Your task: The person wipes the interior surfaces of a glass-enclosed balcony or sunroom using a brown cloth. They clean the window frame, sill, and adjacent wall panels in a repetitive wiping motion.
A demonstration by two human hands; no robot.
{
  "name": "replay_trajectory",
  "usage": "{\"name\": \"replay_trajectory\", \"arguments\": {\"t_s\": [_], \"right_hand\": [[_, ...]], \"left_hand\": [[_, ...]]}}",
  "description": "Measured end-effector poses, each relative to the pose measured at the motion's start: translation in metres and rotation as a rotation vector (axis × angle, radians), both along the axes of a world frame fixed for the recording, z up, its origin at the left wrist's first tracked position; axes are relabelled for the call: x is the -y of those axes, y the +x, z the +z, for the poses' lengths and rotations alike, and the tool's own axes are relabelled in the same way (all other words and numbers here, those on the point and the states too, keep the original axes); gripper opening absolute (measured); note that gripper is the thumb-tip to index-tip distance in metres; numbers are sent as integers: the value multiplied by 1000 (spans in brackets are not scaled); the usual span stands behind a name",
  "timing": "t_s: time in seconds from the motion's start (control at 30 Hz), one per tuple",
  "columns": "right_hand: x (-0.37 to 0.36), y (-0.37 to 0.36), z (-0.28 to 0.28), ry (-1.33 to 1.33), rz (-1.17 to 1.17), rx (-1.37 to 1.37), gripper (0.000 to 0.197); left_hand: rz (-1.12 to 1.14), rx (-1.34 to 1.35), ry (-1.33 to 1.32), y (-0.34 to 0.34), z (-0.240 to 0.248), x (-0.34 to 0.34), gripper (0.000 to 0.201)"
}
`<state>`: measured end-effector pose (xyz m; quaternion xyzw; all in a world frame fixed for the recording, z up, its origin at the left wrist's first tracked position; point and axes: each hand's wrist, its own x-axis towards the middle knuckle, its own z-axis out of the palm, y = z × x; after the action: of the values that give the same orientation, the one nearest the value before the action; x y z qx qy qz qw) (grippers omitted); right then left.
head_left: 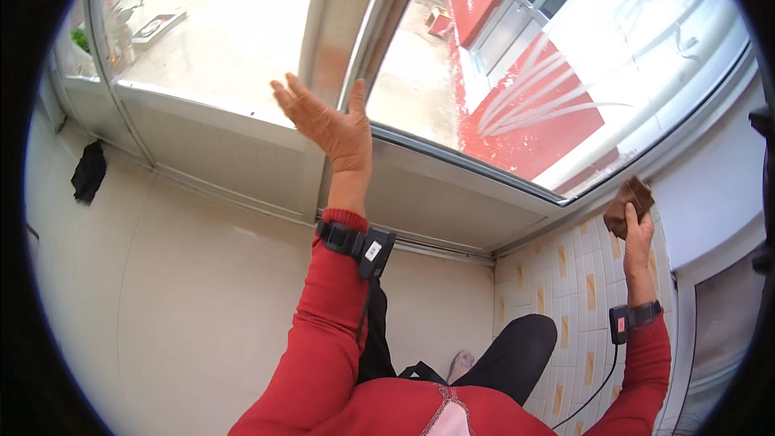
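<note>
My left hand (333,131) is raised with its fingers spread, in front of the upright metal frame (329,40) between two glass panes. Nothing is in it, and I cannot tell whether it touches the frame. At the right, my right hand (640,241) grips a folded brown cloth (628,205) by the lower right corner of the glass pane (557,105). The thumb lies over the cloth, and most of the other fingers are hidden behind it.
Below the glass run pale metal door panels (234,153). A tiled wall (573,291) stands close on my right, below a white ledge (714,194). A black cloth-like item (89,172) lies on the beige floor (202,307) at the far left. A cable (593,396) hangs from my right wrist device.
</note>
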<state>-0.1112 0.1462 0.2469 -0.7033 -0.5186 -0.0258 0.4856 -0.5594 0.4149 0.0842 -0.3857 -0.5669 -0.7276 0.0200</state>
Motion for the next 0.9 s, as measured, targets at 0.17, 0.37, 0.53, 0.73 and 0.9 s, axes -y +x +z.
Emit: {"name": "replay_trajectory", "arguments": {"t_s": [0.17,0.37,0.53,0.73,0.9], "right_hand": [[3,-12,-58,-66,-16,-96,44],[8,-3,-142,-119,10,-277,32],[17,0,-176,-137,-75,-257,35],[-12,63,-66,154,-192,69,42],[-82,153,134,736,-407,829,34]], "left_hand": [[-96,-132,-111,-16,-26,-25,105],[1,-162,-65,-20,-52,-37,94],[-44,-123,7,-31,-66,-57,85],[294,-311,43,-58,-74,-67,50],[278,-260,49,-68,-79,-64,54]]}}
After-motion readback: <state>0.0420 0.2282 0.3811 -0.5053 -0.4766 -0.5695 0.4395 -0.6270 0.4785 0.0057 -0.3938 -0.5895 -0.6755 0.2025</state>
